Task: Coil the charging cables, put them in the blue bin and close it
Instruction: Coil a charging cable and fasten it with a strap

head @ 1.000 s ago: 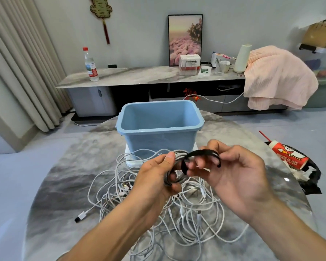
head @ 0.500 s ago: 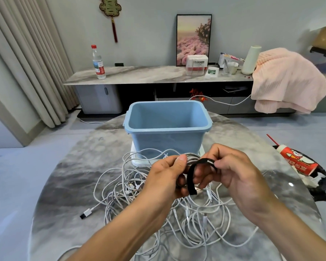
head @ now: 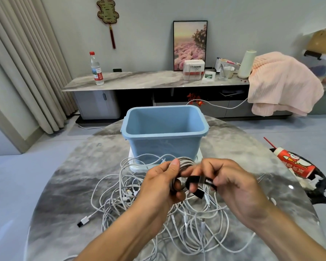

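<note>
My left hand [head: 161, 182] grips a small coil of grey cable [head: 184, 162], thumb pressed on top of the loops and the other fingers curled underneath. My right hand [head: 231, 182] pinches a black strap [head: 195, 180] between thumb and fingers; the strap runs from that pinch toward the coil and its loose end hangs down just below my left fingers. Part of the strap is blurred, so I cannot tell how far round the coil it goes. Both hands hover above the tabletop [head: 73, 178], a round grey marbled surface.

Under my hands lies a heap of white cables [head: 132, 200], loose and tangled, spreading across the near half of the tabletop. One strand runs out to the left and ends in a white plug [head: 82, 221] lying flat by itself.

The blue bin [head: 164, 132] stands upright just beyond the heap, in the middle of the tabletop, open at the top, and what I see of its inside holds no cables. It sits on a white flat piece [head: 137, 167] that sticks out from under its base; I cannot tell what that piece is.

At the right edge of the tabletop lies a red and white carton [head: 294, 163] with a red straw, resting on a crumpled black bag [head: 320, 187].

Beyond, a long low cabinet [head: 139, 81] against the wall carries a water bottle [head: 96, 69], a framed picture [head: 189, 44] and a pink blanket [head: 282, 85] draped over its right end.
</note>
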Demonstrator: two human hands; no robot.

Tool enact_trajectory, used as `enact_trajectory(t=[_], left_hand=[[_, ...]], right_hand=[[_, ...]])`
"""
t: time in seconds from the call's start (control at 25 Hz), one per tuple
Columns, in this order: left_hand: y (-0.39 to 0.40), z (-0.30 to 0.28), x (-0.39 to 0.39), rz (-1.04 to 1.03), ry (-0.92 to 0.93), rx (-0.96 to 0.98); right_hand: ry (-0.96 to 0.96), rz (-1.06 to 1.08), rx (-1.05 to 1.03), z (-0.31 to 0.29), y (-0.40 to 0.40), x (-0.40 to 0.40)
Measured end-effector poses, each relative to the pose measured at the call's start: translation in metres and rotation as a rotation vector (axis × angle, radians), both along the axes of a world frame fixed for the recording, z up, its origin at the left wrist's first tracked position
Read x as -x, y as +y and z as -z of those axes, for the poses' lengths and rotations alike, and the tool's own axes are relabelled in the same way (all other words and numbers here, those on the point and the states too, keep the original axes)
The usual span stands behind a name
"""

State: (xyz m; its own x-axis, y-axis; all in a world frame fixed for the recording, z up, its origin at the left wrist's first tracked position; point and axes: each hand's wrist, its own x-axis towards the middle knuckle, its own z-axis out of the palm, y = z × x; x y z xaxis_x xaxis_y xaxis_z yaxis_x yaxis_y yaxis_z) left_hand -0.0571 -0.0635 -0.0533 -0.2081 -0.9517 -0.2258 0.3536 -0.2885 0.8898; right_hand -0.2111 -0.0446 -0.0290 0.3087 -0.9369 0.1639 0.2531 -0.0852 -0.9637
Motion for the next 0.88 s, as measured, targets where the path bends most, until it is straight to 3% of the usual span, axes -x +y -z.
enact_trajectory(t=[0.4, 0.6, 0.68, 0.88], left_hand=[[0.005, -0.011, 0.004, -0.063, 0.016, -0.068], [-0.001, -0.009, -0.001, -0.229, -0.160, 0.148], [0.001, -0.011, -0.002, -0.254, -0.151, 0.206], [0.010, -0.011, 0.004, -0.210, -0.231, 0.344]], right_hand=[[0.038, 0.158, -0.053, 0.003, -0.003, 0.001], [-0.226, 0.057, -0.323, 0.007, 0.005, -0.011], [-0.184, 0.065, -0.365, 0.011, 0.013, -0.028], [-0.205, 0.338, -0.376, 0.010, 0.019, -0.052]])
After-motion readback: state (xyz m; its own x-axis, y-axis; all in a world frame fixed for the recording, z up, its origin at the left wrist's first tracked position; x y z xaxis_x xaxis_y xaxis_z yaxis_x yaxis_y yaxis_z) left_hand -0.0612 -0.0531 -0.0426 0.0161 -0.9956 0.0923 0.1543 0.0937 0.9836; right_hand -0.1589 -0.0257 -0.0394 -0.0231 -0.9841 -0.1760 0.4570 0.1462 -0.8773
